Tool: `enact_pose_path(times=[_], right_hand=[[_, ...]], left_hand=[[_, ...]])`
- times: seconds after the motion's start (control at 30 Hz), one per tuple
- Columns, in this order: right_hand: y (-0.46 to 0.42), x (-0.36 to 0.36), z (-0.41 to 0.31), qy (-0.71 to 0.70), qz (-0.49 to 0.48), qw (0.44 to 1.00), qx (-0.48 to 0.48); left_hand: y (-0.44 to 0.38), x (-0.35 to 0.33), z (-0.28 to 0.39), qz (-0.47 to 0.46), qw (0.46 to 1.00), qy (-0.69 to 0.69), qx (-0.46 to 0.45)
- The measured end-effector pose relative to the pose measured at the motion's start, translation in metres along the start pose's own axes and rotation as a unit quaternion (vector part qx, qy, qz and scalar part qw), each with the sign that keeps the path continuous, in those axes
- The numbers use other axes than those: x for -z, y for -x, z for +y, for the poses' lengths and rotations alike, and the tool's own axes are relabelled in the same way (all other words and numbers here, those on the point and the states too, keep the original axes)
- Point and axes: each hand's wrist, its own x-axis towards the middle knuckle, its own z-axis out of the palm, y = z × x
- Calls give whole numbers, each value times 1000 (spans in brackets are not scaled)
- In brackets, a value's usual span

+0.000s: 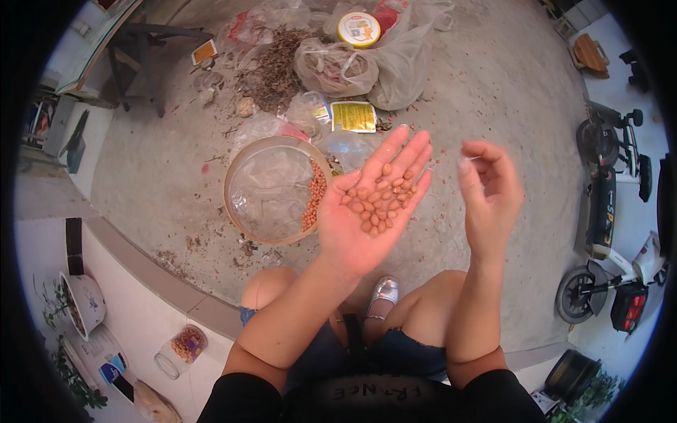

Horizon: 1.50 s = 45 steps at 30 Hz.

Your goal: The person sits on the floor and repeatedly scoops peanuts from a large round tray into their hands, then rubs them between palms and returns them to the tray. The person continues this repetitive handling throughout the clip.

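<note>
Palm up, my left hand (pixel 351 232) holds a small heap of shelled peanuts (pixel 374 203) with reddish skins. To its right, my right hand (pixel 489 198) hangs in the air with curled fingers, slightly blurred. Its thumb and index finger look close together; whether something tiny sits between them is hard to see. Left of my left hand a round sieve (pixel 228 180) with a pale rim lies on the floor, partly covered by that hand. More peanuts (pixel 316 195) gather along the sieve's right side, over what looks like clear plastic.
Beyond the sieve lie plastic bags (pixel 338 69), dry plant debris (pixel 272 69), a yellow packet (pixel 353 116) and a round lidded tub (pixel 359 29). An electric scooter (pixel 603 222) stands at right. A clear jar of peanuts (pixel 182 351) and a potted plant (pixel 84 304) are at lower left.
</note>
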Motion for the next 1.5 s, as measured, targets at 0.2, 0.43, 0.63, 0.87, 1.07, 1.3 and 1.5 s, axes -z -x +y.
enact_pose_path(times=[0.2,0.43,0.63,0.87,1.07,1.3,1.5], right_hand=[[13,-15,-13,-76,-62,995,18],[16,-15,-21,-37,-126,988,86],[24,-30,-26,118,-194,963,142],[23,-29,-25,115,-202,958,169],[15,-19,-17,-13,-114,991,67],[19,-23,-17,-14,-149,985,82],[17,-23,-18,-25,-141,986,85]], left_hand=[[1,-2,1,-7,1000,0,-8],[2,-3,2,3,1000,-28,8],[3,10,0,74,994,-62,42],[5,9,-3,75,993,-62,63],[2,2,-5,56,995,-72,32],[3,2,-6,49,992,-109,29],[2,1,-5,45,993,-102,35]])
